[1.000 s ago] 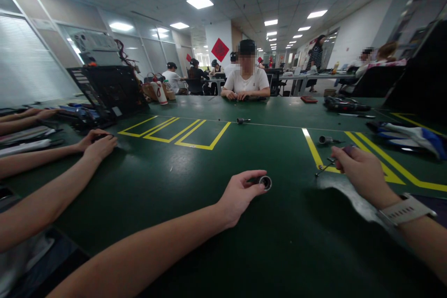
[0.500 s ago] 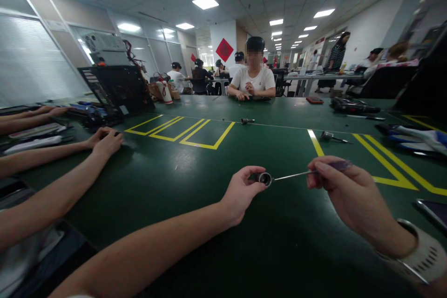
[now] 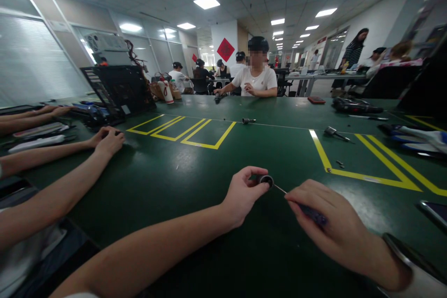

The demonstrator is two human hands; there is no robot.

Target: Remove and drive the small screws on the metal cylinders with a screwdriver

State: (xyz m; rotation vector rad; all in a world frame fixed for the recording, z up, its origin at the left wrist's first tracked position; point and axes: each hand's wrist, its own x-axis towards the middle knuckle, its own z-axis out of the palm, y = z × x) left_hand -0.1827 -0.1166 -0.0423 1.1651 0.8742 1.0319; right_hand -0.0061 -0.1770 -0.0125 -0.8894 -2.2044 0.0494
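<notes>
My left hand [image 3: 244, 198] is closed around a small round metal socket [image 3: 267, 180], its hollow end turned toward me. In my right hand [image 3: 328, 223] is a screwdriver [image 3: 312, 214] with a dark purple handle and a thin shaft. The shaft's tip reaches the socket's rim; whether it goes inside I cannot tell. Both hands are above the green table [image 3: 167, 209]. Farther off lie a socket with a shank [image 3: 335, 134] at the right and a similar one [image 3: 247, 121] near the middle. Several tiny metal pieces [image 3: 340, 164] rest inside a yellow-taped outline.
Yellow tape [image 3: 200, 145] marks the tabletop. A co-worker's hands [image 3: 109, 139] are at the left, near a black computer case [image 3: 117, 86]. Another person [image 3: 256, 74] sits opposite. A black power tool [image 3: 356, 105] and blue-white gloves [image 3: 419, 137] lie at the right.
My right hand has moved left and down, bringing the screwdriver's handle lower and closer to the socket. The tiny pieces have come into view. The person opposite has reached an arm sideways.
</notes>
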